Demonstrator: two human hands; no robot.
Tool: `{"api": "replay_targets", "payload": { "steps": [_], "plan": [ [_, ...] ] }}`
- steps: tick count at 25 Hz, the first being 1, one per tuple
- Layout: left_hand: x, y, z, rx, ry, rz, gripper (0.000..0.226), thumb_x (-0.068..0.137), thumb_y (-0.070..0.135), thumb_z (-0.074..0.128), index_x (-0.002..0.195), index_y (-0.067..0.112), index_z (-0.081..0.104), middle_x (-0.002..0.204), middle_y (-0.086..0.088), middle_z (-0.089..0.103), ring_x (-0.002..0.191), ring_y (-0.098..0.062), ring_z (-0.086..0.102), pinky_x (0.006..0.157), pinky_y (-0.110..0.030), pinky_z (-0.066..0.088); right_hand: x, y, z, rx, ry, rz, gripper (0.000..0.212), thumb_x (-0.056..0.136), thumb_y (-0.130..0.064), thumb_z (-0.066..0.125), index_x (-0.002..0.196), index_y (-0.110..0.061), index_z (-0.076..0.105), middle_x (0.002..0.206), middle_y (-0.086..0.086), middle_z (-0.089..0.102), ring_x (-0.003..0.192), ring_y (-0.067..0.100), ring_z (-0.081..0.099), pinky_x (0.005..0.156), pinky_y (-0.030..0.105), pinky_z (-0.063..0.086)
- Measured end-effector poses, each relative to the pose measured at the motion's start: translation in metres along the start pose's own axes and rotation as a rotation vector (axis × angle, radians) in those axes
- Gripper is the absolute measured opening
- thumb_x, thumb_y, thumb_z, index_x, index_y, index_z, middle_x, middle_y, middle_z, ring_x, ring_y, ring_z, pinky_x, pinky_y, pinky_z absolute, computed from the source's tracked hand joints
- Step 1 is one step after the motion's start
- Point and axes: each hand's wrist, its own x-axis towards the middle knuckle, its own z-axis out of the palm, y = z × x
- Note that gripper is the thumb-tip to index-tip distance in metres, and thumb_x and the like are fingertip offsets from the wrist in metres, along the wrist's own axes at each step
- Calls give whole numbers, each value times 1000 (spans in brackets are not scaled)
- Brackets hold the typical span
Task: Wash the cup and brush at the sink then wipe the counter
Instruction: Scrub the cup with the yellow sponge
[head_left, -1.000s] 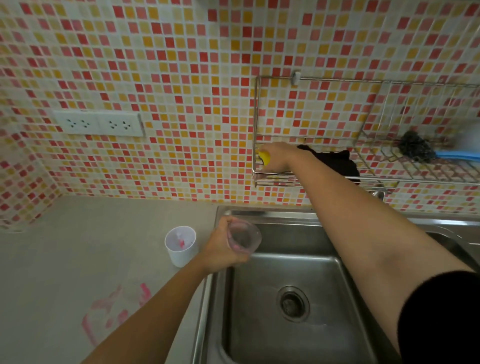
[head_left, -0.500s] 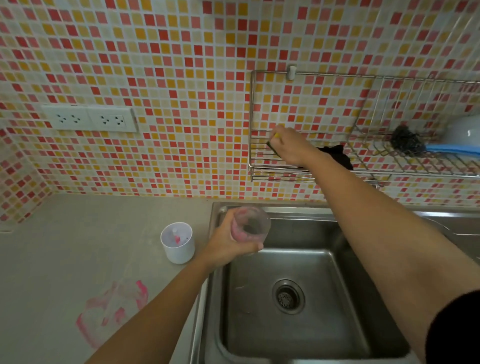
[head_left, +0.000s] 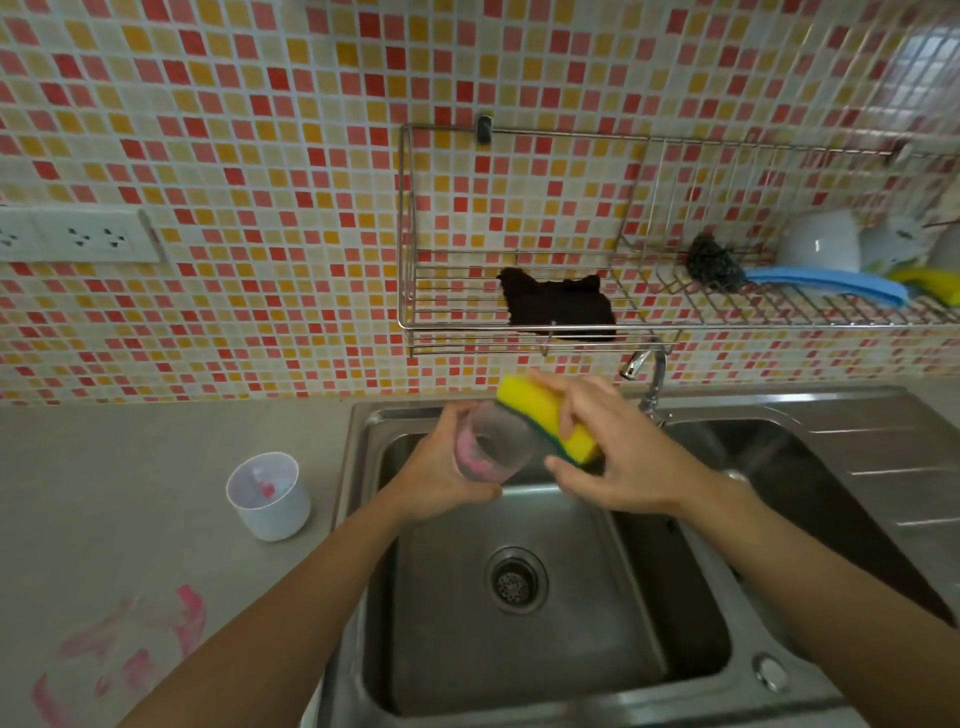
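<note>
now cup (head_left: 493, 451) in left hand (head_left: 441, 475), sponge (head_left: 545, 418) touching.

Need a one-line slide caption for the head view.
Left hand holds clear cup over sink; right hand brings yellow sponge to its rim.

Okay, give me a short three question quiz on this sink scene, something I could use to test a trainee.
1. True or false: the right hand holds a yellow sponge with a green scouring side.
2. What does the left hand hold over the steel sink?
A) clear cup with pink residue
B) blue-handled brush
C) black cloth
3. Fill in: the small white plastic cup stands on the grey counter to the ____ of the sink.

Key: 1 true; 2 A, the clear cup with pink residue; 3 left.
</note>
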Motion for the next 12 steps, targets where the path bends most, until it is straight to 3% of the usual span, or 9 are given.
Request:
{"api": "replay_targets", "payload": {
  "steps": [2,4,6,7,9,12],
  "plan": [
    [5,1,9,17,-3,20,93,53,18,83,132,28,35,128,7,53,117,-8,55,99,-38,49,-9,19,10,-157,-106,-130,35,75,-28,70,81,-21,36,131,13,54,120,13,35,98,27,32],
    [12,-1,18,77,28,46,93,51,26,84,133,26,39,129,5,53,119,-11,54,99,-40,49,-15,31,15,-221,-245,-109,48,66,-12,76,91,-21,36,126,15,56,117,18,37,95,28,37],
    [17,2,26,181,55,70,85,53,32,85,126,27,43,125,6,52,115,-8,53,95,-32,50,-16,40,17,-272,-312,-67,70,58,-7,77,113,-21,36,121,13,56,113,24,47,90,32,45],
    [17,4,31,220,67,95,82,53,31,87,123,24,44,122,5,52,111,-7,52,92,-22,49,-16,43,18,-329,-333,-88,77,55,-9,78,120,-20,39,118,10,58,110,25,53,89,33,46],
    [19,11,40,290,89,157,79,54,28,88,118,16,44,116,0,48,104,-7,49,83,-2,38,-11,49,21,-456,-352,-231,66,53,-11,77,115,-17,55,110,3,66,104,22,62,87,33,49],
    [24,14,41,297,61,167,86,57,27,88,125,14,38,127,1,40,114,-7,43,84,4,31,-11,63,20,-479,-295,-453,25,78,-9,54,99,-15,66,100,0,72,96,17,67,86,30,53]
  ]
}}
